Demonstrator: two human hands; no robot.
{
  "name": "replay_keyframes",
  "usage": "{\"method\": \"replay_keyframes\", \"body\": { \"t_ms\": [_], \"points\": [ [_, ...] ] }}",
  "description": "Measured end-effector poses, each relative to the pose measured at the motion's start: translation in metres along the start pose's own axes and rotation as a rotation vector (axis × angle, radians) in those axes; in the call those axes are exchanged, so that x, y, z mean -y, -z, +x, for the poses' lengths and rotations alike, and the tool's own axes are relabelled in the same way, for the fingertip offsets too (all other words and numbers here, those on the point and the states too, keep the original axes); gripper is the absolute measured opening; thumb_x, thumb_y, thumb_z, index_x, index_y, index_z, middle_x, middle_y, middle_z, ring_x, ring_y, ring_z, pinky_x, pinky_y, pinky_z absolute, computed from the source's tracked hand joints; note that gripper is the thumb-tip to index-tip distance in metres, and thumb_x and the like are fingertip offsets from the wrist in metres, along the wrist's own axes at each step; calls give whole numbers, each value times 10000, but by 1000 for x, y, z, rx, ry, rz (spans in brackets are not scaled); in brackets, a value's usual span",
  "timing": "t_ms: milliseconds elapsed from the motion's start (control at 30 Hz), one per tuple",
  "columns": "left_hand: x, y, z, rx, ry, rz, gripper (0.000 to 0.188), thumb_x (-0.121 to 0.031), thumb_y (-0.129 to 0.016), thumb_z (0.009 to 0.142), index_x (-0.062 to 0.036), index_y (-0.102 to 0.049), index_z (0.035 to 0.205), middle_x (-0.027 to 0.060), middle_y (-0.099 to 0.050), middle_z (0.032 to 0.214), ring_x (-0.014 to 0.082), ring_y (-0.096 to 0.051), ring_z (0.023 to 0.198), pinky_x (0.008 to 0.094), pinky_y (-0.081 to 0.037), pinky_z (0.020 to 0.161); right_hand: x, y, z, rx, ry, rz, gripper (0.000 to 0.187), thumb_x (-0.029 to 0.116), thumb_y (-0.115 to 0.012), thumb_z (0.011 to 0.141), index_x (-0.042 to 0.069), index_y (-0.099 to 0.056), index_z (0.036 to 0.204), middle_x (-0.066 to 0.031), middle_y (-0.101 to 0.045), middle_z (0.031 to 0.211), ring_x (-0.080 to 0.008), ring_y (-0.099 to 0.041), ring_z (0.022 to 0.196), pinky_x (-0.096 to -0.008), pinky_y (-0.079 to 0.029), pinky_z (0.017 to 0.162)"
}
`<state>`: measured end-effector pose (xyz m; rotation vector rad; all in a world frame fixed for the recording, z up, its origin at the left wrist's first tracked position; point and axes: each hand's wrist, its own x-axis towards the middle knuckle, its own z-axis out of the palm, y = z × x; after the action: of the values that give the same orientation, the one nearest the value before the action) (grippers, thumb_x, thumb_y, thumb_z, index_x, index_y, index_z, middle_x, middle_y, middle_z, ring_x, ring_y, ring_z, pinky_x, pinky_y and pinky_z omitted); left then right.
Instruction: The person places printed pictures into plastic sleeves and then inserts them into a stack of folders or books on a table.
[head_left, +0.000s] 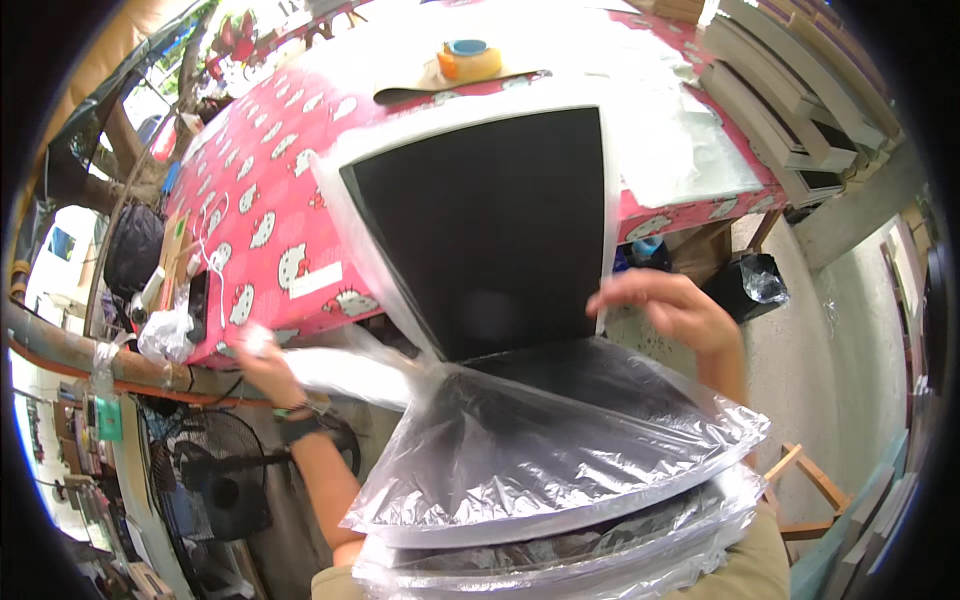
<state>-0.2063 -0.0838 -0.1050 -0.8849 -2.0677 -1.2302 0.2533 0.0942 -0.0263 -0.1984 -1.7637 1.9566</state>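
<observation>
In front of me a flat black panel with a white frame (490, 210) leans up against the table edge. Clear plastic wrap (360, 225) surrounds its sides. My left hand (268, 372), blurred, is closed on a bunched white end of plastic film (345, 372), which stretches out from the panel's lower left corner. My right hand (675, 308) is by the panel's lower right edge, fingers loosely bent and apart; whether they touch the edge I cannot tell. Across my lap lies a stack of plastic-wrapped dark panels (560, 445).
A pink patterned cloth covers the table (265, 185). On it are a roll of tape (470, 62), a dark strip (400, 96), a phone (199, 305) and clear sheets (680, 150). A fan (225, 485) stands left. Framed boards (800, 100) line the right; a wooden stool (810, 490) stands lower right.
</observation>
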Motion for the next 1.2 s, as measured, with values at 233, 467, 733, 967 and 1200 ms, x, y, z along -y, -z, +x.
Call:
{"method": "replay_keyframes", "body": {
  "t_ms": [233,467,733,967,1200],
  "points": [
    [-185,62,72,59,152,-1051,286,-132,-517,820,-50,-478,1092,-11,-484,751,25,-409,582,150,-261,439,-94,-31,27,893,-271,-201,530,392,-395,889,109,-295,1325,-116,-227,1390,-277,-161,1295,-401,-99,1053],
    [-245,-4,9,1147,599,-1756,452,-209,-476,845,6,-374,1228,127,-468,1165,185,-506,974,273,-426,757,-126,14,52,624,-486,-962,367,350,-480,848,65,-571,1062,-155,-564,1067,-257,-521,1026,-360,-383,888],
    [-253,-27,-28,1192,483,-1655,552,-246,-403,867,23,-236,1319,110,-258,1376,210,-220,1273,327,-148,1038,-10,-42,101,-123,113,-327,294,169,-655,759,10,-574,991,-53,-572,947,-127,-523,883,-278,-414,799],
    [-241,-30,-40,1315,713,-1787,605,-311,-387,891,-14,-134,1353,112,-164,1409,217,-208,1276,338,-165,1034,-36,-40,95,-303,122,-69,180,114,-632,771,-9,-586,895,-42,-587,822,-99,-540,760,-252,-449,697],
    [-241,-22,-40,1233,763,-1596,520,-282,-454,883,-13,-295,1299,119,-381,1287,183,-420,1119,276,-350,902,-22,-45,92,-348,30,-107,133,127,-599,807,-2,-576,831,20,-542,684,-65,-478,620,-203,-414,599]
  ]
}}
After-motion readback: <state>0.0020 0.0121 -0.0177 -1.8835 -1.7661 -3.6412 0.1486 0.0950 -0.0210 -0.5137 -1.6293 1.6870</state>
